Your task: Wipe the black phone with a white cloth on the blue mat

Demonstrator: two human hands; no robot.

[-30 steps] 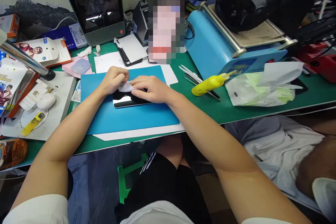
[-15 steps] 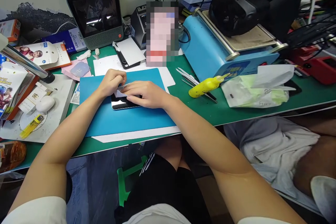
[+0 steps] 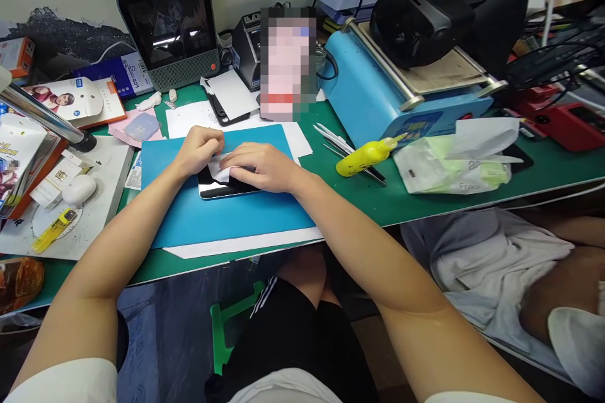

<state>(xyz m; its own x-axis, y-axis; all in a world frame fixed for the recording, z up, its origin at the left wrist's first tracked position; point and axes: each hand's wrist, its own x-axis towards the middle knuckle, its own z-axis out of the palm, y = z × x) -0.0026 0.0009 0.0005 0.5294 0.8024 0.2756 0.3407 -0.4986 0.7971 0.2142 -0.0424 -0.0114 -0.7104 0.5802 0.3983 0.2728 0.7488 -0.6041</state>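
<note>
A dark glossy phone with a pale edge lies flat on the blue mat, partly covered by my hands. My left hand is closed with curled fingers at the phone's far left corner, apparently gripping it; the fingertips are hidden. A crumpled white wipe lies against the screen under the fingers of my right hand, which press it down and reach in from the right. The wipe's far part is covered by those fingers.
Right of the mat lie tweezers, a yellow bottle and a plastic pack of wipes. Behind them stands a blue machine. A smart display is at the back; a yellow lighter is left. Another person's leg shows right.
The wipe shows more, bunched differently on the screen, and my right hand has shifted slightly. My left hand stays at the phone's corner. The whole view has moved a little.
</note>
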